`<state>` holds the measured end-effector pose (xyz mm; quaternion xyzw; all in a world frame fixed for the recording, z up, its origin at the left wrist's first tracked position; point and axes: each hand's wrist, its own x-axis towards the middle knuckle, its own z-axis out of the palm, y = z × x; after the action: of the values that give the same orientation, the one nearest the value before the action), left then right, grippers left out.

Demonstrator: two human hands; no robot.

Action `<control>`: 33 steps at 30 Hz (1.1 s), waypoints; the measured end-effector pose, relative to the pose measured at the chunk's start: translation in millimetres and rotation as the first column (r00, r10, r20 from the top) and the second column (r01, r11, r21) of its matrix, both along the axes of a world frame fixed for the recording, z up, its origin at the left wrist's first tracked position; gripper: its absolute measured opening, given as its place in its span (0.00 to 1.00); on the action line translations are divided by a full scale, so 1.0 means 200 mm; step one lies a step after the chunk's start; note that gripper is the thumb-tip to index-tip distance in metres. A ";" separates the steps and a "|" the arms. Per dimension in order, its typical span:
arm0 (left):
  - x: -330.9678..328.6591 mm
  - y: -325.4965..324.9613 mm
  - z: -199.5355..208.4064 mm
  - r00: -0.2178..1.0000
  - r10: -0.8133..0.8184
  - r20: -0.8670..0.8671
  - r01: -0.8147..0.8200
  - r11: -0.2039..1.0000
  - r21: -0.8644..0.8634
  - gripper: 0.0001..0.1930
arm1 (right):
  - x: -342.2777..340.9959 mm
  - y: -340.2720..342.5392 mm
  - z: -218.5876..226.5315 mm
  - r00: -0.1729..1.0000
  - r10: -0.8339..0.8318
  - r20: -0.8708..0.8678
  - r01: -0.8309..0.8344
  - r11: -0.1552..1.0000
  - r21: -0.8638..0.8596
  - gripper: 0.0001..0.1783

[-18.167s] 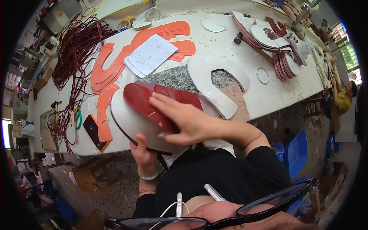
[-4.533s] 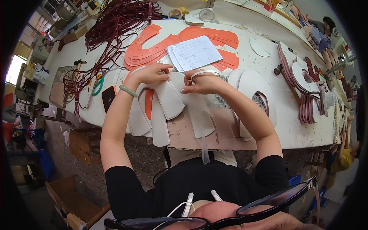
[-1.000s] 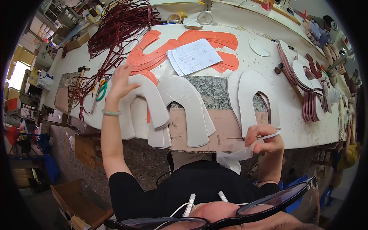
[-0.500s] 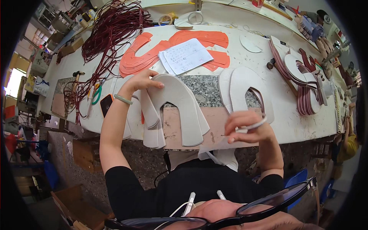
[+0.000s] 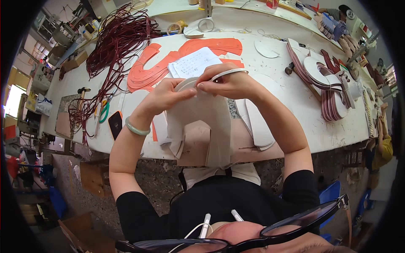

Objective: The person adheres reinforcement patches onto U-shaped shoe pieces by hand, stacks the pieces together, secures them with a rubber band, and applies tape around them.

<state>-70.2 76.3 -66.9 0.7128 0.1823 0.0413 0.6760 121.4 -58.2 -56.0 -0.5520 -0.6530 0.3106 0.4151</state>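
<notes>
My left hand (image 5: 165, 96) grips the curved top of a white U-shaped piece (image 5: 219, 130), thumb in front and fingers behind. My right hand (image 5: 228, 86) pinches the same top edge close beside it. A slim white tool (image 5: 229, 73) lies across the right hand's fingers; its kind is unclear. The piece stands tilted up off the work surface, its legs pointing toward me. A thin, whitish see-through layer seems to hang over its front, though blur hides its edges. To the right lie more white curved pieces (image 5: 258, 126), partly behind my right forearm.
Orange-red curved pieces (image 5: 145, 74) lie behind my hands, under white note paper (image 5: 195, 62). At left are dark red cords (image 5: 120, 44), green-handled scissors (image 5: 104, 111) and a phone (image 5: 115, 124). Bundled layered pieces (image 5: 327, 86) and a hammer (image 5: 290, 68) sit at right.
My right hand has moved from the near table edge up to the top of the U-shaped piece, beside my left hand. That piece has been lifted and tilted up.
</notes>
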 end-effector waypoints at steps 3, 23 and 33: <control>0.02 -0.04 0.01 1.000 0.004 0.015 -0.005 0.993 0.115 0.18 | -0.03 -0.02 0.00 0.996 -0.089 -0.006 0.089 0.995 -0.052 0.11; -0.02 -0.09 0.00 0.987 0.161 -0.026 -0.157 0.901 -0.405 0.17 | -0.10 -0.05 -0.11 0.776 -0.438 0.454 -0.170 0.548 0.819 0.09; -0.24 0.18 -0.08 0.951 0.301 -0.073 -0.308 0.943 -0.125 0.14 | -0.33 -0.17 -0.29 0.966 -0.071 0.249 -0.115 0.743 0.659 0.08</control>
<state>-118.6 112.5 -83.2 0.6296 0.3105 0.1141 0.7030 54.8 -91.8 -114.1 -0.3943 -0.7754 -0.0137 0.4930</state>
